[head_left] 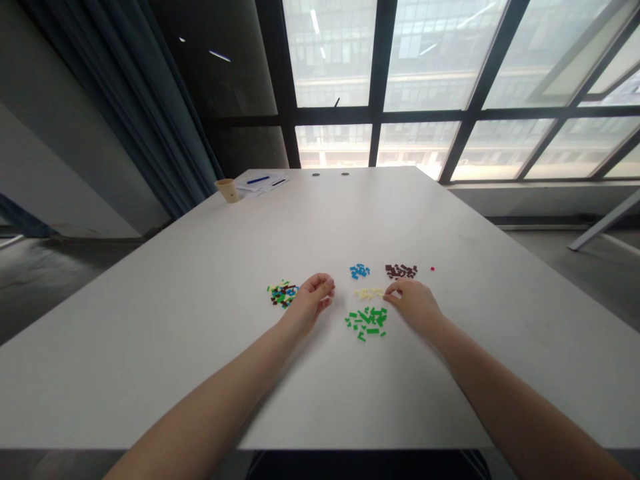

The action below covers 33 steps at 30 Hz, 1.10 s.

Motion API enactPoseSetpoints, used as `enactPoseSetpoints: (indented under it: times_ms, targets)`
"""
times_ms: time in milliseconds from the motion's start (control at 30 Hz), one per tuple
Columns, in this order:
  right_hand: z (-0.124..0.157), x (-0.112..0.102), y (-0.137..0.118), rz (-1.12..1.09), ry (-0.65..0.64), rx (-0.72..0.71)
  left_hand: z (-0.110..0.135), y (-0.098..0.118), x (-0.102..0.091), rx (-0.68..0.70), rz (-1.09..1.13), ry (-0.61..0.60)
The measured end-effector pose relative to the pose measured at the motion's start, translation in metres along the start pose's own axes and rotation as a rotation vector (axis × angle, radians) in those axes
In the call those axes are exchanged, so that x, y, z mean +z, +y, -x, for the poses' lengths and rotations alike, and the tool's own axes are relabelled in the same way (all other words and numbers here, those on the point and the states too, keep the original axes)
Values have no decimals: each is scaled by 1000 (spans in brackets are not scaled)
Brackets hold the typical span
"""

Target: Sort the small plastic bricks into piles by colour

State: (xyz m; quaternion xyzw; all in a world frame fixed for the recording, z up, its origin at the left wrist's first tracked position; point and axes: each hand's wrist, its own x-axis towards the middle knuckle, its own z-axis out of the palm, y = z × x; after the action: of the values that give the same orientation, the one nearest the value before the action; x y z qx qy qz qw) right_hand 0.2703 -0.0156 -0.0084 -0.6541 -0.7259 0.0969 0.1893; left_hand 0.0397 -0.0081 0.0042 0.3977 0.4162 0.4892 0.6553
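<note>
Small plastic bricks lie on a white table. A mixed pile of coloured bricks sits just left of my left hand, whose fingers are curled loosely; what they hold, if anything, is hidden. My right hand rests with its fingertips pinched at the right end of a small cream pile. A green pile lies between my hands. Farther back are a blue pile, a dark brown pile and a single red brick.
A paper cup stands at the table's far left corner beside papers with a blue pen. Windows fill the wall behind, and a dark curtain hangs at the left.
</note>
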Motion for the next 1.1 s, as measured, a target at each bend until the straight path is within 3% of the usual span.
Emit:
enactPoseSetpoints:
  times_ms: [67, 167, 300, 433, 533, 767, 1000, 1100]
  targets:
    - [-2, -2, 2, -39, 19, -14, -8, 15, -14, 113, -71, 73]
    - [-6, -9, 6, -140, 67, -59, -22, 41, -48, 282, -117, 303]
    - [-8, -18, 9, -192, 155, -79, -37, 55, -89, 289, -466, 483]
    - [-8, -21, 11, -188, 154, -84, -43, 42, -107, 171, -1088, 370]
    - [-7, -21, 12, -184, 149, -87, -44, 32, -111, 77, -1309, 272]
    - [-7, -22, 11, -192, 134, -105, -44, 34, -116, 84, -1435, 281]
    - [-7, -21, 13, -185, 119, -108, -44, 45, -123, 53, -1378, 347]
    - [-7, -22, 13, -183, 108, -108, -43, 48, -127, 14, -1373, 285]
